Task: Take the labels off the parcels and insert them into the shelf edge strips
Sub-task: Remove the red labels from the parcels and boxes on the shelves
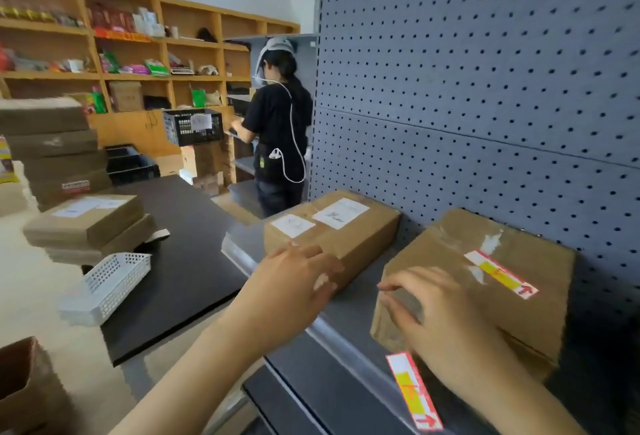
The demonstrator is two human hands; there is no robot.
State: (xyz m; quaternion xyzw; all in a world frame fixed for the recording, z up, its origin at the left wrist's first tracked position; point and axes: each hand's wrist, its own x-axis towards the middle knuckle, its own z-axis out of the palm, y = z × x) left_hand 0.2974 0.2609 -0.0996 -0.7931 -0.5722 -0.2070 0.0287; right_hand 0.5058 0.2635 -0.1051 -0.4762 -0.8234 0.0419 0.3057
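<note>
My right hand [446, 317] pinched the front top edge of the nearer parcel [485, 282], thumb and fingers closed on what looked like clear tape. My left hand [294, 282] lay flat, fingers open, against the front of the farther parcel [332, 226]. Both parcels sat on the grey shelf [353, 299]. One red-and-yellow label [500, 273] stayed stuck on the nearer parcel; another label [414, 396] lay at the shelf edge strip [332, 337].
</note>
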